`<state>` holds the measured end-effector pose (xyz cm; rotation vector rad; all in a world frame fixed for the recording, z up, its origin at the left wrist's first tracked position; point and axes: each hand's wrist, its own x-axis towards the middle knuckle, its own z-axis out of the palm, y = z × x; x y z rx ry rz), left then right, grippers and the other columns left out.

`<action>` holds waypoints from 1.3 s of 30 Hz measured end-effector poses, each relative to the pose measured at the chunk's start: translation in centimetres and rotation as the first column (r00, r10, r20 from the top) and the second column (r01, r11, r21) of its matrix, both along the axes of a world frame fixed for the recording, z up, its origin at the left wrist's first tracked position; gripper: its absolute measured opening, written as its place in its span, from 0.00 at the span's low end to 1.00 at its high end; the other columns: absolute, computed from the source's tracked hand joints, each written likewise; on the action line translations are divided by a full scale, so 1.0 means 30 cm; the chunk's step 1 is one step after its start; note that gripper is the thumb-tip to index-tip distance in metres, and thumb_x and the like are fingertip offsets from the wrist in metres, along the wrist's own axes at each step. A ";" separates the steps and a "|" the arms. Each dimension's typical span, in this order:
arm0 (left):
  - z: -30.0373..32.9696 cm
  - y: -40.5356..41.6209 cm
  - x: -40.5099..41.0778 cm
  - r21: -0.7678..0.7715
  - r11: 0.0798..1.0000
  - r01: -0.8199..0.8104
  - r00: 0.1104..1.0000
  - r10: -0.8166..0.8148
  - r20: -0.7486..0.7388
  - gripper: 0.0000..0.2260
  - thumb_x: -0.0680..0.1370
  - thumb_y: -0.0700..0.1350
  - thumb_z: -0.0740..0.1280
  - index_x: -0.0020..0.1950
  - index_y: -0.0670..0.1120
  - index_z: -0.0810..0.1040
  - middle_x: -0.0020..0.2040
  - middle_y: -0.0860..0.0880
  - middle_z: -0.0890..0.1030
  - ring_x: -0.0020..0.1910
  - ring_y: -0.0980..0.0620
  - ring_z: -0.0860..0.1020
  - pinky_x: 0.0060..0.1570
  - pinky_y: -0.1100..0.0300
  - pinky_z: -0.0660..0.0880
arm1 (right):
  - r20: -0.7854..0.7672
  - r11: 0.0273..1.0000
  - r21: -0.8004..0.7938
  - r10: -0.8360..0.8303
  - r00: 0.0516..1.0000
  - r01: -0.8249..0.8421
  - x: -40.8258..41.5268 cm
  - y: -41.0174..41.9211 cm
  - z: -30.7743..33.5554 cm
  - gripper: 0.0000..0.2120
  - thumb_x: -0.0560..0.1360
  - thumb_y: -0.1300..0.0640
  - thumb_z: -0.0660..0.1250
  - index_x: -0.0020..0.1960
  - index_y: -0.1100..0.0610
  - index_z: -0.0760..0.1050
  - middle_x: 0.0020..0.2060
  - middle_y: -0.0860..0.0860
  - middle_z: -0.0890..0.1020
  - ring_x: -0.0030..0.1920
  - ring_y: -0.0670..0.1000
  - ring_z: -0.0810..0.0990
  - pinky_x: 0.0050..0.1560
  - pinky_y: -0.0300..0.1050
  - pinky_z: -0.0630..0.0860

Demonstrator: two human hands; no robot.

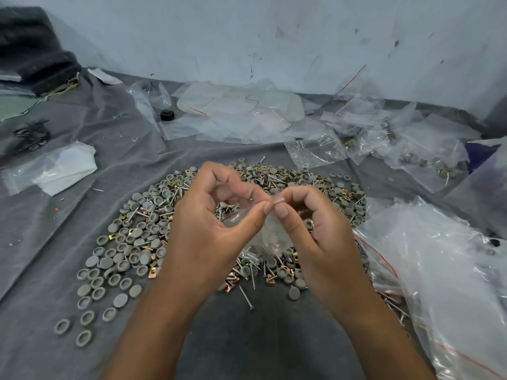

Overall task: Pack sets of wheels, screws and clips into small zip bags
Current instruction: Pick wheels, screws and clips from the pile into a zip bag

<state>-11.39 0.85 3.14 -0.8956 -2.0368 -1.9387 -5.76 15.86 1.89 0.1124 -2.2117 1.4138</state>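
Head view, the only one: both hands are up over the heap, and between them hangs a small clear bag point(267, 234), its top edge caught at the fingertips and its body sagging down toward six o'clock. The left hand point(211, 226) has thumb and forefinger pressed together on that top edge; the right hand point(310, 229) meets it from three o'clock, thumb and forefinger likewise pinched on the same strip, the other fingers curled loosely behind. It looks like the zip is being worked, though whether it is being opened or pressed shut I cannot tell. That film will be feather-light, limp and slick, so the stiffer zip strip is the sensible place to hold. A few screws seem to show through near the bottom of the bag, which would pull it straight. Beneath lies the pile: grey wheels point(109, 272) spreading to eight o'clock, screws point(245, 296) and brassy clips point(152, 274) mixed in. More bags point(439, 256) lie crumpled at three o'clock, others at twelve, all on a grey cloth point(82, 160).
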 end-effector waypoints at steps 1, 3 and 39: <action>0.001 0.002 -0.001 0.024 1.000 0.003 1.000 -0.003 -0.004 0.15 0.75 0.44 0.76 0.49 0.54 0.70 0.45 0.49 0.85 0.47 0.45 0.82 0.50 0.49 0.77 | -0.025 1.000 0.007 -0.013 1.000 0.014 0.001 0.002 0.002 0.08 0.82 0.47 0.64 0.52 0.50 0.78 0.45 0.43 0.80 0.48 0.50 0.80 0.47 0.40 0.74; 0.001 0.004 -0.006 0.055 0.998 0.005 1.000 -0.006 0.010 0.15 0.74 0.45 0.76 0.51 0.54 0.71 0.46 0.49 0.86 0.46 0.47 0.82 0.50 0.55 0.75 | -0.069 0.999 -0.028 -0.046 0.997 0.044 0.003 0.006 0.006 0.08 0.82 0.48 0.63 0.51 0.50 0.77 0.44 0.44 0.80 0.47 0.51 0.80 0.47 0.41 0.74; 0.023 0.039 -0.032 0.245 0.962 0.122 0.931 -0.196 0.307 0.17 0.69 0.40 0.74 0.49 0.45 0.68 0.43 0.44 0.86 0.38 0.53 0.84 0.34 0.65 0.78 | 0.022 0.955 -0.283 0.094 0.995 -0.084 0.006 0.058 0.029 0.10 0.78 0.44 0.67 0.50 0.49 0.81 0.40 0.57 0.82 0.39 0.61 0.79 0.37 0.57 0.78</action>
